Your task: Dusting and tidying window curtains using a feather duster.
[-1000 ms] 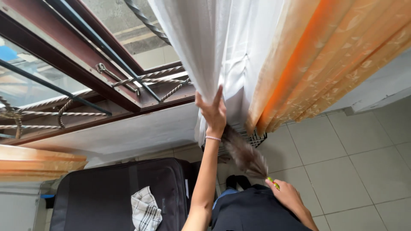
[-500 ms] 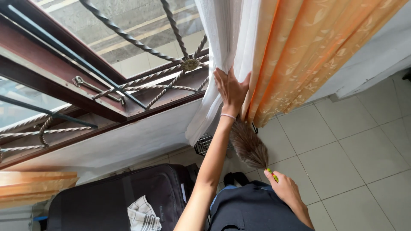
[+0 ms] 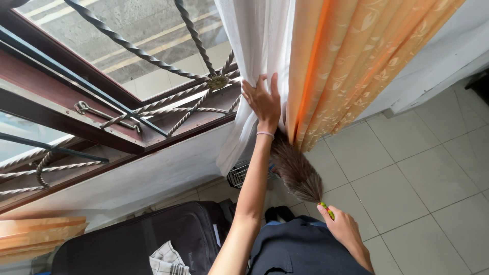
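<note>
Left hand [image 3: 264,100] raised, fingers spread, palm flat against the white sheer curtain [image 3: 260,46], just at the seam with the orange patterned curtain [image 3: 351,61] at its 3 o'clock. Thin bracelet on that wrist. Right hand [image 3: 342,227] low, at 5 o'clock from the left, fingers closed round the green-yellow handle of a feather duster [image 3: 295,170]; brown feather head points up toward 11 o'clock, tip just under the left wrist, touching or just beside the curtain hems, cannot tell which. Window [image 3: 127,46] with twisted iron grille [image 3: 168,66] and dark wood frame at 9 to 10 o'clock of the left hand. White wall below the sill. Black suitcase [image 3: 153,239] on the floor at 7 o'clock, checked cloth [image 3: 165,259] on it. Small wire basket [image 3: 239,175] behind the forearm. Grey tiled floor [image 3: 417,178] at 4 o'clock.
</note>
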